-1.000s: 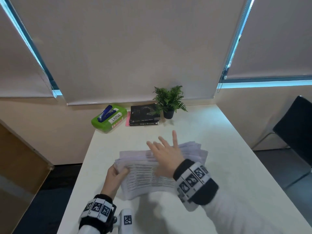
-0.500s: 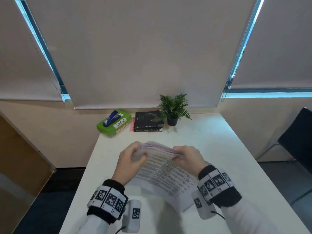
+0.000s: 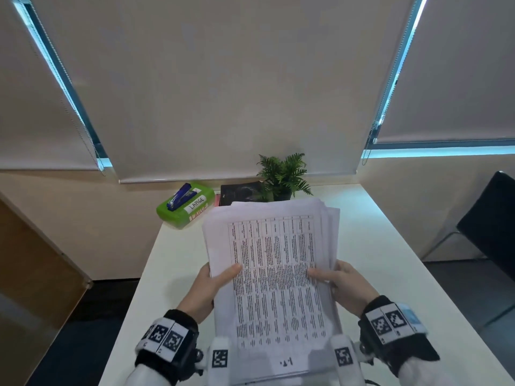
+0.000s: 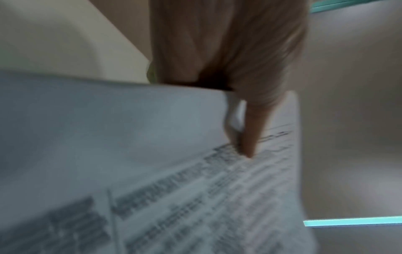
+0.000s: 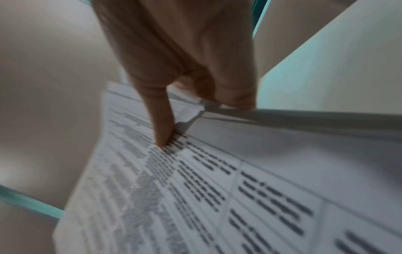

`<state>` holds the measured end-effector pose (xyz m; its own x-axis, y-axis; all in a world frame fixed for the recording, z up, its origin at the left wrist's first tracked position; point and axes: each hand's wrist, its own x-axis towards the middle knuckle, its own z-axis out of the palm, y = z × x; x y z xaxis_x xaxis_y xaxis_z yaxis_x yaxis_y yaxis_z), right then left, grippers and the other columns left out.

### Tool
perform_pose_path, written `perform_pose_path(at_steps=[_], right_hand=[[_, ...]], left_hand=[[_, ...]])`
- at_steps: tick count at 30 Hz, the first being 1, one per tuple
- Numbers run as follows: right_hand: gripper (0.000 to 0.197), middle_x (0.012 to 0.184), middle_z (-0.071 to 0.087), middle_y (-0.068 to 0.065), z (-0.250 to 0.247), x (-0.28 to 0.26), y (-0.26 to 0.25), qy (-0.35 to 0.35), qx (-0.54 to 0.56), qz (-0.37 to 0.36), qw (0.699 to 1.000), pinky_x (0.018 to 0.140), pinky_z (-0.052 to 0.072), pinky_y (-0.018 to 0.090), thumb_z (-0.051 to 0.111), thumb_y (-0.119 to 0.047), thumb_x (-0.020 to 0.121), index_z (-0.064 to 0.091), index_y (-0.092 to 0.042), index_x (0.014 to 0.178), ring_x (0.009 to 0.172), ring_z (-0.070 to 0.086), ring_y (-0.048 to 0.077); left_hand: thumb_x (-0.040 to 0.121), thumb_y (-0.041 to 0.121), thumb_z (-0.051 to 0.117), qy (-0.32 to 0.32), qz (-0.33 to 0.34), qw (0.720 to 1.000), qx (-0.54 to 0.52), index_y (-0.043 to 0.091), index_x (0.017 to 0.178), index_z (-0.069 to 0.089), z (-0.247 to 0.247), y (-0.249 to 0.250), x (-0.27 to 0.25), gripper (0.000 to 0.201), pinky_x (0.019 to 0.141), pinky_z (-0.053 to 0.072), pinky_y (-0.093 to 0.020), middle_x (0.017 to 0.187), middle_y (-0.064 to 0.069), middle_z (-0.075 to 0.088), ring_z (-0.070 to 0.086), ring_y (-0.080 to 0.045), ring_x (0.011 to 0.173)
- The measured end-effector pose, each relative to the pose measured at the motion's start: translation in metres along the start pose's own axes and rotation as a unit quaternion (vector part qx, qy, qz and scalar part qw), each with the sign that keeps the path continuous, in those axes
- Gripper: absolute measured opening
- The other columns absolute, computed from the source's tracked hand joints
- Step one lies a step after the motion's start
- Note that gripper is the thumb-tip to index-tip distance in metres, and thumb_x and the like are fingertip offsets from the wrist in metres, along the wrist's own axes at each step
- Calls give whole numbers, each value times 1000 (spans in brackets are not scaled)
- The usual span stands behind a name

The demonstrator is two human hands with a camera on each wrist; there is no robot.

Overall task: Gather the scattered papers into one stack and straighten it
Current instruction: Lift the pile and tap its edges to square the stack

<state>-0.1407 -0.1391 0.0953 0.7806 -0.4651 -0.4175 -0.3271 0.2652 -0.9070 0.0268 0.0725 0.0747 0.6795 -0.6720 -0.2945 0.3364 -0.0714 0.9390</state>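
A stack of printed white papers (image 3: 274, 274) is held up on end above the white table (image 3: 390, 260), printed face toward me. Its top and right edges are uneven, with several sheets sticking out. My left hand (image 3: 214, 280) grips the stack's left edge, thumb on the front page. My right hand (image 3: 337, 280) grips the right edge the same way. In the left wrist view the left hand (image 4: 245, 120) has its thumb on the papers (image 4: 152, 180). The right wrist view shows the right hand (image 5: 174, 103) with its thumb pressed on the printed papers (image 5: 217, 189), fingers behind.
At the table's far edge stand a green box (image 3: 185, 211) with a blue stapler (image 3: 181, 195) on it, dark books (image 3: 241, 192) and a small potted plant (image 3: 282, 176). A dark chair (image 3: 490, 221) stands to the right of the table.
The papers lay spread flat on the table under my hands a second ago. Both hands gathered them, lifted them, and now hold them upright by the side edges.
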Motion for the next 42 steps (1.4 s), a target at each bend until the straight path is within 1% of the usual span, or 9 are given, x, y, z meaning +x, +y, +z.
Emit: perform_pose_path(at_steps=[5, 11, 18, 21, 27, 35, 38, 40, 42], right_hand=[[29, 111, 62, 26, 12, 3, 17, -12, -10, 41, 999, 95, 47, 54, 64, -5, 83, 59, 3, 111, 103, 61, 40], [20, 99, 73, 9, 36, 0, 22, 92, 50, -136, 985, 86, 54, 39, 61, -2, 84, 68, -10, 101, 95, 68, 25], [44, 102, 72, 9, 38, 10, 36, 76, 82, -147, 983, 81, 56, 42, 75, 3, 70, 62, -10, 111, 99, 67, 28], [44, 99, 72, 8, 33, 14, 33, 88, 88, -146, 981, 82, 56, 44, 77, 0, 69, 62, -16, 107, 97, 67, 27], [29, 81, 72, -4, 41, 16, 1, 88, 82, -210, 970, 81, 54, 39, 67, -1, 80, 62, -29, 84, 86, 66, 19], [58, 109, 66, 4, 31, 30, 22, 91, 26, -202, 975, 90, 51, 52, 79, -6, 67, 50, -22, 115, 101, 65, 19], [69, 110, 59, -7, 28, 27, 22, 176, -52, -277, 943, 93, 49, 29, 74, -8, 75, 37, -27, 130, 101, 59, 0], [78, 120, 49, -6, 27, 25, 19, 242, -191, -371, 876, 89, 41, 6, 71, -9, 78, 27, -27, 141, 100, 48, -10], [78, 127, 35, 1, 27, 24, 17, 256, -331, -440, 795, 81, 48, 9, 68, -10, 81, 23, -30, 142, 98, 41, -8]], left_hand=[[90, 13, 61, 79, 38, 994, 61, 21, 112, 49, 22, -2, -9, 27, 91, 41, -29, 106, 6, 63, 59, -13, 98], [89, 17, 62, 201, 176, 963, 41, 17, 114, 60, 49, -9, -11, 25, 73, 49, -13, 104, 6, 67, 63, -4, 94], [73, 24, 78, 119, 122, 985, 11, 16, 120, 60, 36, -38, 7, 50, 77, 55, -24, 109, -2, 71, 67, -15, 102], [80, 6, 71, 109, 104, 989, -5, 10, 113, 64, 27, -34, 21, 34, 70, 56, -20, 104, -8, 72, 68, -20, 98], [85, 17, 67, 134, 132, 982, -19, 15, 99, 69, 30, -16, 25, 14, 76, 57, -28, 95, -2, 74, 70, -18, 91], [75, 4, 75, 118, 104, 987, -21, 8, 111, 61, 13, -35, 27, 39, 68, 56, -20, 100, -5, 72, 69, -20, 94], [74, 4, 76, 113, 94, 989, -24, 6, 107, 63, 7, -36, 31, 36, 66, 56, -20, 97, -8, 72, 70, -21, 90], [72, 5, 77, 112, 96, 989, -17, 4, 107, 64, 4, -38, 34, 37, 68, 56, -22, 98, -10, 73, 70, -20, 89], [72, 5, 78, 116, 97, 988, -16, 4, 105, 64, 2, -39, 37, 36, 66, 55, -20, 97, -9, 73, 69, -21, 88]])
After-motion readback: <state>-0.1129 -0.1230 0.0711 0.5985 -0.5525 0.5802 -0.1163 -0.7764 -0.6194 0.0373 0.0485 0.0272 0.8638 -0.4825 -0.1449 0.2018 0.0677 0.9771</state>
